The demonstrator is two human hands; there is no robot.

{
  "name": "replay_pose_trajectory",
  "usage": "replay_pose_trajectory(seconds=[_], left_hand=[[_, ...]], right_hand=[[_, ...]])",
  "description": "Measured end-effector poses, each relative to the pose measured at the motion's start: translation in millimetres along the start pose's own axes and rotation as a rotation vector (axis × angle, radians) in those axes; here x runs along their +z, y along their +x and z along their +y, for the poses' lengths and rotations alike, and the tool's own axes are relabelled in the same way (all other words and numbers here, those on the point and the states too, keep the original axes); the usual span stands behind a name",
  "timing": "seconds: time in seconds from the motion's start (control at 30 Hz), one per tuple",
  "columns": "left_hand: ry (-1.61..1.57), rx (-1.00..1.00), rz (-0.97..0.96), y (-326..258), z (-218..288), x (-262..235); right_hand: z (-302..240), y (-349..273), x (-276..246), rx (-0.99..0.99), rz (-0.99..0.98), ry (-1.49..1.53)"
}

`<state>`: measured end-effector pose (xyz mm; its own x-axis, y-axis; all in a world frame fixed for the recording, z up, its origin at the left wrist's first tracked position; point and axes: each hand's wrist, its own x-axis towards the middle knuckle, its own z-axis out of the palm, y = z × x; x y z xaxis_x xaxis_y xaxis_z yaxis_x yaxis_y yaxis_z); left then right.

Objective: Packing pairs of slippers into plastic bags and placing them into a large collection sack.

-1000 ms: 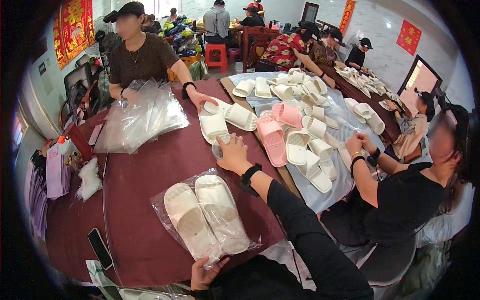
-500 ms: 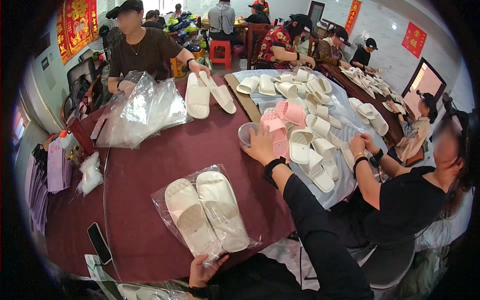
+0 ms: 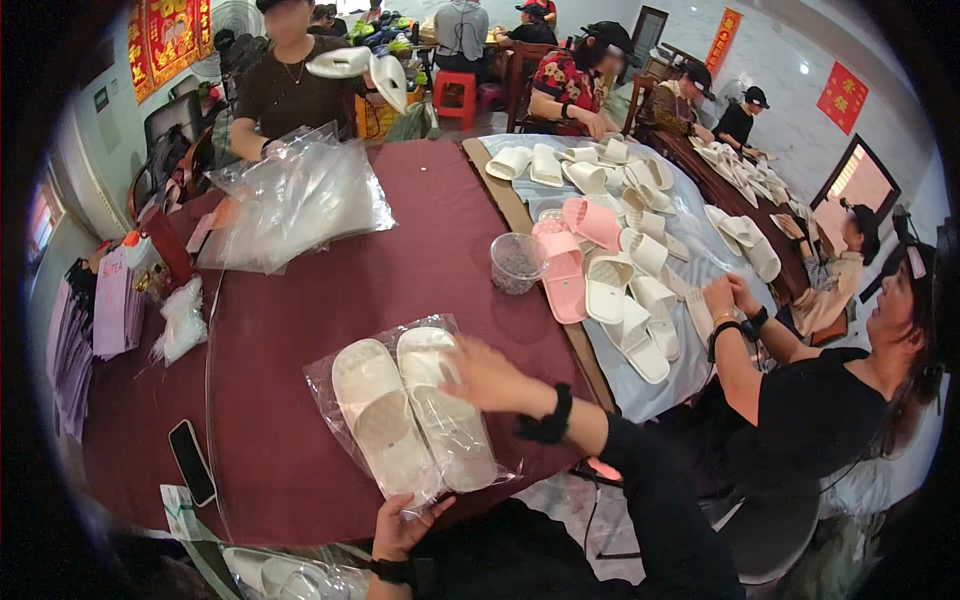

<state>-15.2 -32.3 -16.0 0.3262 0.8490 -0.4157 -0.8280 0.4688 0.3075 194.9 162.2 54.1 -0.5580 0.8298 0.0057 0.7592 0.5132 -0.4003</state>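
Observation:
A pair of white slippers (image 3: 385,420) lies in a clear plastic bag on the dark red tablecloth (image 3: 280,400). My left hand (image 3: 402,528) grips the bag's near end, thumb on top. Over the toe part of the right-hand slipper is my right hand (image 3: 495,378), its fingers smeared by motion; whether it holds anything is hidden. Beyond it stands a clear round tub (image 3: 516,268) with small dark pieces inside, beside two pink slippers (image 3: 562,270).
Many loose white slippers (image 3: 640,245) cover the light sheet at right, where a co-worker (image 3: 810,400) handles one. Across the table another person (image 3: 290,95) lifts two white slippers near clear plastic bags (image 3: 300,210). A phone (image 3: 192,462) lies at left, near purple packets (image 3: 118,310).
My right hand has left the tub and come back toward me over the bagged slippers. My left hand keeps its hold. The person opposite has raised the two white slippers off the table.

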Motion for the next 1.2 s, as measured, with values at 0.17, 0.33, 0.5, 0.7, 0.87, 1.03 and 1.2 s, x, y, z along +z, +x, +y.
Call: replay_pose_trajectory(seconds=[0.17, 0.33, 0.5, 0.7, 0.87, 1.03, 1.2], left_hand=[[0.012, -0.008, -0.041, -2.5, 2.1, 4.7], [-0.063, -0.012, -0.086, 0.7, 0.8, -11.1], [-0.066, -0.004, -0.09, 3.6, -1.7, -24.4], [-0.24, -0.017, -0.066, 6.8, -6.4, -20.0], [-0.167, -0.019, -0.201, 14.4, -9.9, -14.4], [0.261, 0.083, -0.026, -9.4, -19.8, 15.6], [0.882, 0.203, -0.216, -71.6, -5.9, 26.4]], right_hand=[[-72.7, -82.3, 7.0, 0.016, -0.003, -0.172], [-98.4, -126.0, 47.6, 0.113, 0.183, 0.022], [-122.6, -131.7, 80.0, -0.01, 0.322, 0.019], [-101.8, -112.4, 101.4, -0.191, 0.323, 0.01], [-99.4, -110.6, 117.2, -0.1, 0.404, 0.004], [-107.2, -109.3, 93.6, 0.027, 0.457, -0.174], [-93.1, -113.0, 84.4, -0.137, 0.458, 0.233]])
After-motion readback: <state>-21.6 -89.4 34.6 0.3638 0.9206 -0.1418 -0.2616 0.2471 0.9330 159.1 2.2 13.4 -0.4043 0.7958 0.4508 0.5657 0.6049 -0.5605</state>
